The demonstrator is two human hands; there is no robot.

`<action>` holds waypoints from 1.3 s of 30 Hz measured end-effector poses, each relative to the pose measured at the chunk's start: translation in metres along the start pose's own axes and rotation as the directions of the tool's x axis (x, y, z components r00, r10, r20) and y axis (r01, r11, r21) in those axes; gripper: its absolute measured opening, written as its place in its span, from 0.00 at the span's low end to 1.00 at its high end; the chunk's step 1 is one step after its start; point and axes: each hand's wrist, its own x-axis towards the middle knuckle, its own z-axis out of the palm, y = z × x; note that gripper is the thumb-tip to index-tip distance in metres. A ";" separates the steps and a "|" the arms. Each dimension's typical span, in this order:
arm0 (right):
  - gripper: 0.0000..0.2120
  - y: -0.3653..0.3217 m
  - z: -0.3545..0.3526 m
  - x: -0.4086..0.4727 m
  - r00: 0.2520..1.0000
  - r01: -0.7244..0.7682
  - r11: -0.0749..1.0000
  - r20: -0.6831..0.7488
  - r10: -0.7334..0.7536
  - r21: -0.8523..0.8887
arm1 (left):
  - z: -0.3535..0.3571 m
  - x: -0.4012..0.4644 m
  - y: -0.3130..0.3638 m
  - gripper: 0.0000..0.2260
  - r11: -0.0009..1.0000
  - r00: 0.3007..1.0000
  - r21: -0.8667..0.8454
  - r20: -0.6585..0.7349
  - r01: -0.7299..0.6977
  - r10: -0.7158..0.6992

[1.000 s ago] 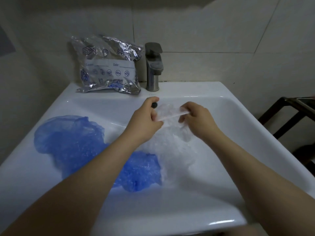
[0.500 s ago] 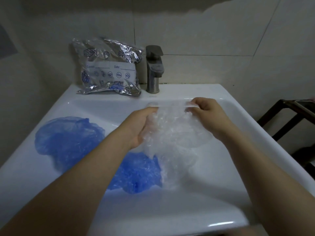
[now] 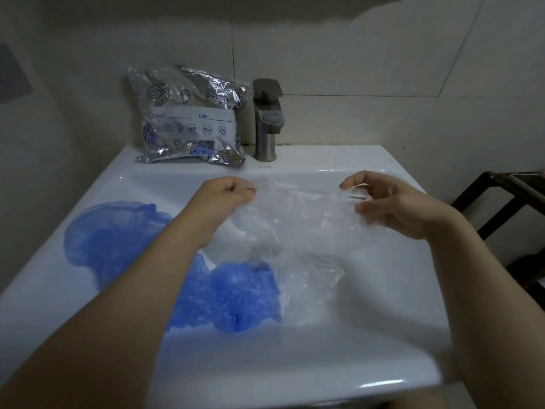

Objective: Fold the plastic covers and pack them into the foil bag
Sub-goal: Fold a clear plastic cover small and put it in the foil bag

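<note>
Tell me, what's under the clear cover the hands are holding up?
Under the clear cover sits the white sink, a blue cover and more clear plastic. The drain is hidden from view.

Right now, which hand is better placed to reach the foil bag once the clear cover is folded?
Probably the left hand. It holds the clear cover on the side where the foil bag stands, left of the faucet. The right hand would have to cross over.
</note>
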 end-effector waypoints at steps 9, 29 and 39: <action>0.14 0.015 0.008 0.019 0.931 -0.032 0.945 -0.354 -0.090 -0.325 | 0.004 0.000 0.011 0.24 0.532 0.918 -0.750 0.298 0.394 -0.260; 0.23 0.012 0.027 0.027 0.908 0.039 0.366 0.120 -0.401 0.930 | 0.013 -0.011 0.014 0.15 0.783 0.975 -0.598 0.218 0.170 -0.046; 0.31 -0.017 0.058 0.004 0.739 0.267 0.579 -0.221 -0.636 -0.771 | 0.032 -0.016 0.014 0.15 0.910 0.963 -0.351 0.224 0.221 -0.147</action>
